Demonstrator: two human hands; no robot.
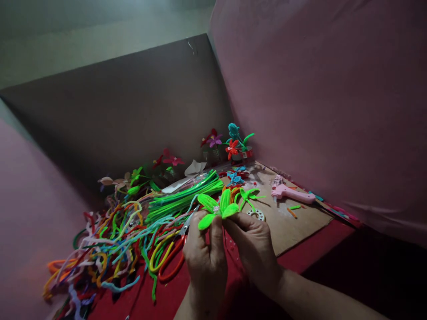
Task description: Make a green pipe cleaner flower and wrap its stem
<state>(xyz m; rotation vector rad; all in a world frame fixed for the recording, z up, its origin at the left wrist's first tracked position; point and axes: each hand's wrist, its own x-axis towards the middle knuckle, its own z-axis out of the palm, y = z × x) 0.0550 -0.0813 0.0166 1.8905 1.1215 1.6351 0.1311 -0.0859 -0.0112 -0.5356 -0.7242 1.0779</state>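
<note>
A bright green fuzzy flower (226,199) with a pale pink centre is held up between my two hands. My left hand (206,249) pinches it from below, its thumb just under the centre, beside the lower left petal. The fingers of my right hand (253,249) are closed on the flower's underside, below the right petal. Scissors (184,228) with red handles lie partly hidden behind my left hand. Behind my right hand are a green pipe-cleaner piece (247,195) and a white ring with holes (256,215).
Tangled coloured pipe cleaners (110,249) and a green bundle (182,198) cover the left of the red table (160,300). A pink glue gun (293,194) rests on cardboard (300,226) at right. Finished flowers (232,149) stand at the back, near a pink wall.
</note>
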